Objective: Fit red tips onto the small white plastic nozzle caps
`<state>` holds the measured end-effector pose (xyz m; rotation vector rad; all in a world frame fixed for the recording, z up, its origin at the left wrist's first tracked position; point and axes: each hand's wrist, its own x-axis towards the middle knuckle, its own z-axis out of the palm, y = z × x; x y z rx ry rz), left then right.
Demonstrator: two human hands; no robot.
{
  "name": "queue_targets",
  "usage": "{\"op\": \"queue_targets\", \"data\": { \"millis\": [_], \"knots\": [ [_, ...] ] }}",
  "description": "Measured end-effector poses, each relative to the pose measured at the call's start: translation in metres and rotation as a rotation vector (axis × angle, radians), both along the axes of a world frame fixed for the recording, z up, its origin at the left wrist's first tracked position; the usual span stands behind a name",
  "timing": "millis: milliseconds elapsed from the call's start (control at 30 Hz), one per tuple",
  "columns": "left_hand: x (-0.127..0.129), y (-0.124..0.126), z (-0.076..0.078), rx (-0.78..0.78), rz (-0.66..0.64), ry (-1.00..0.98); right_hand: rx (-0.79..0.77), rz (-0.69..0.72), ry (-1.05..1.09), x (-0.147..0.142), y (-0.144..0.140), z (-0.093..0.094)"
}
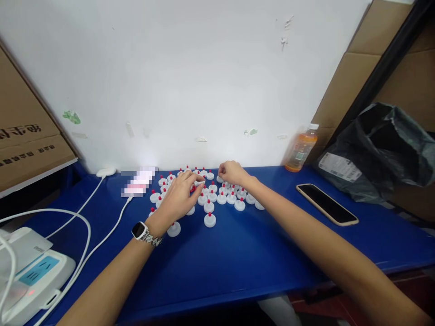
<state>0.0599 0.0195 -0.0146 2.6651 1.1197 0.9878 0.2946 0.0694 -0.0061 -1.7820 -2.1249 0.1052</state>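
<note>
Left grip (pixel 181 194), palm down, pinches a white piece (pixel 200 183) between thumb and fingers; right grip (pixel 233 173) curls inward, its contents unclear, beside smooth, round, red-tipped white caps (pixel 210 221) spread across the blue bench (pixel 220 265) near the wall (pixel 204 81).

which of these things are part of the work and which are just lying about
Likely in the work:
- red-tipped white caps
- left hand, apparently holding a cap
- right hand, fingers bunched among the caps

Likely just lying about:
- bottle
- dark-screened phone
- plastic bag
- power strip
</note>
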Motion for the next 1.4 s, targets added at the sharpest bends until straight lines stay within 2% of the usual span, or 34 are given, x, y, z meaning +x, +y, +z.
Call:
{"op": "queue_targets", "data": {
  "millis": [100, 200, 267, 333, 400, 500, 600, 667, 733, 900, 1000, 1200, 1400],
  "knots": [
    [-0.002, -0.003, 0.001, -0.002, 0.017, -0.031, 0.046, 0.096, 0.25, -0.011, -0.015, 0.005],
    [-0.005, -0.004, 0.001, 0.01, 0.026, -0.055, 0.035, 0.285, 0.569, -0.029, -0.034, 0.013],
    [-0.008, -0.004, 0.001, -0.01, 0.011, -0.049, -0.012, 0.421, 0.684, -0.041, -0.045, 0.016],
    [-0.013, -0.004, 0.003, -0.051, -0.019, -0.016, -0.014, 0.461, 0.71, -0.05, -0.05, 0.015],
    [-0.021, -0.003, 0.005, -0.075, -0.025, 0.021, 0.056, 0.397, 0.638, -0.055, -0.05, 0.01],
    [-0.035, 0.0, 0.007, -0.08, 0.033, 0.039, 0.126, 0.335, 0.305, -0.057, -0.042, 0.004],
    [-0.042, 0.004, 0.005, -0.092, 0.049, 0.027, 0.049, 0.287, -0.074, -0.055, -0.037, 0.004],
    [-0.043, 0.006, 0.002, -0.093, 0.02, 0.028, 0.02, 0.219, -0.189, -0.056, -0.035, 0.006],
    [-0.041, 0.007, -0.002, -0.09, -0.002, 0.038, 0.03, 0.196, -0.214, -0.059, -0.034, 0.007],
    [-0.038, 0.006, -0.005, -0.086, -0.007, 0.047, -0.03, 0.306, -0.197, -0.071, -0.025, -0.002],
    [-0.038, 0.006, -0.005, -0.091, -0.011, 0.054, -0.01, 0.326, -0.169, -0.072, -0.022, -0.007],
    [-0.035, 0.003, -0.002, -0.105, -0.025, 0.044, 0.111, 0.299, -0.049, -0.057, -0.031, -0.001],
    [-0.032, 0.002, -0.003, -0.096, -0.038, 0.039, 0.094, 0.234, -0.169, -0.053, -0.038, -0.008]
  ]
}}
